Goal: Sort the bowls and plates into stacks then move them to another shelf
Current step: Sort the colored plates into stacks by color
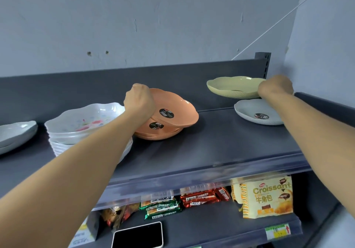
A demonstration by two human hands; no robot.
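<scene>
On the dark top shelf [221,144], my left hand [139,101] grips the near rim of an orange plate [172,109], tilted over another orange plate [159,132] that lies flat. My right hand [275,87] holds a pale yellow plate [232,86] by its right rim, lifted above a grey plate [257,112] at the shelf's right end. A stack of white floral bowls [80,126] stands to the left, partly behind my left forearm. Grey plates [15,134] lie at the far left edge.
The shelf below holds snack packs: a Croissant bag [269,197], red bars [203,196] and green bars [161,207]. A phone with a dark screen [138,235] lies at the bottom. A raised shelf rail [326,105] runs along the right side; a wall stands behind.
</scene>
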